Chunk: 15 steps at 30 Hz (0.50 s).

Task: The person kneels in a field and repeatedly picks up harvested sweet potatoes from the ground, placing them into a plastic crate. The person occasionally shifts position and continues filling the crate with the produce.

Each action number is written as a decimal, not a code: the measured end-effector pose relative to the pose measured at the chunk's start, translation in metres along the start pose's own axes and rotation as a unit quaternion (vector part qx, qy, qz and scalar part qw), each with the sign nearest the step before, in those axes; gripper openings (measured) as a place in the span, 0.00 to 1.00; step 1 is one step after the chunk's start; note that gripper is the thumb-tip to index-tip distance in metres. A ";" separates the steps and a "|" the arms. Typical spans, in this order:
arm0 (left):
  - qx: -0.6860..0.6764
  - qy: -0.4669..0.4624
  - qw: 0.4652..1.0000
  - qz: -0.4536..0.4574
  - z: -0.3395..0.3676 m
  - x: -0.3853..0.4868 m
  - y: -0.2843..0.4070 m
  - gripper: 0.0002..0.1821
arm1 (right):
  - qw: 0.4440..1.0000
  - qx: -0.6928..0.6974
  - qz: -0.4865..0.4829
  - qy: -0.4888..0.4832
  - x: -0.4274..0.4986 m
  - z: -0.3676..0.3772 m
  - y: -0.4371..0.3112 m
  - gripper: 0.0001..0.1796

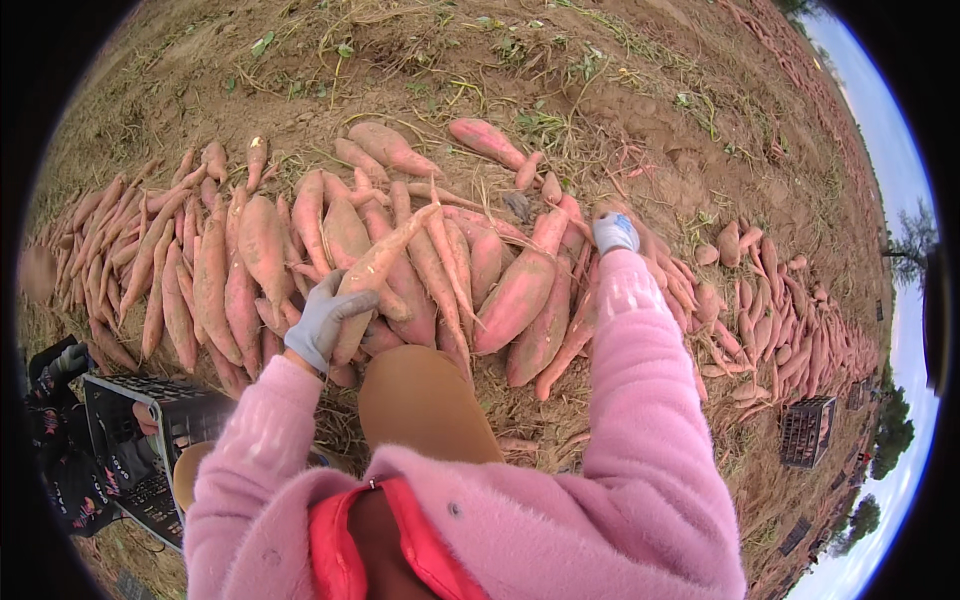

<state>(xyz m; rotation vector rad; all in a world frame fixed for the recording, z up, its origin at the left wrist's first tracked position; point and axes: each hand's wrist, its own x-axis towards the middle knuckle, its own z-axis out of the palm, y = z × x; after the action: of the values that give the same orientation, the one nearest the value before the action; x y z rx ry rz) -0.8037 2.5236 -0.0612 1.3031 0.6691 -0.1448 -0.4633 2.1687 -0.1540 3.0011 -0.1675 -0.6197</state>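
Note:
My gloved left hand (328,316) grips a long, soil-dusted sweet potato (386,255), its thin end pointing up and away over the pile. My right hand (616,231), also gloved, reaches out to the right side of the same heap. It touches a sweet potato (619,208) there; its fingertips are hidden, so its grasp does not show. Between the hands lie thick pink sweet potatoes (517,300), some with dirt on their skins. Several slimmer ones (446,262) lie beside them, close to my bent knee (420,401).
The sweet potato row continues left (112,240) and right (787,330). A black plastic crate (154,401) stands at my left, beside a person in dark clothing (67,450). Another filled crate (808,431) stands farther right. Beyond the row, soil (420,60) bears cut vines.

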 end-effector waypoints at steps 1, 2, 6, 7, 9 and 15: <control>-0.009 -0.007 1.000 0.003 -0.001 0.001 0.001 0.34 | 0.998 -0.062 -0.010 -0.014 0.011 0.006 0.018 0.27; -0.012 -0.010 1.000 -0.008 -0.002 0.002 0.002 0.34 | 0.999 -0.039 -0.017 -0.002 0.018 0.011 0.042 0.25; -0.017 -0.013 0.999 -0.034 -0.005 0.004 0.002 0.34 | 0.878 0.479 0.018 0.000 -0.004 0.035 0.143 0.18; -0.027 -0.021 0.999 -0.009 -0.004 0.004 0.000 0.31 | 0.796 0.599 0.086 -0.019 -0.019 0.041 0.165 0.16; -0.039 -0.034 0.999 -0.011 -0.007 0.005 -0.001 0.29 | 0.664 0.746 0.030 -0.034 -0.056 0.061 0.198 0.16; -0.032 -0.032 0.999 0.007 0.000 0.002 -0.007 0.26 | 0.402 0.904 0.146 -0.022 -0.158 0.142 0.256 0.12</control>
<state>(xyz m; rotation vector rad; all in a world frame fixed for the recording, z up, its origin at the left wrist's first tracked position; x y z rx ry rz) -0.8055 2.5223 -0.0678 1.2361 0.6047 -0.1522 -0.6871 1.9270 -0.1986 3.9143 -3.2954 -0.4527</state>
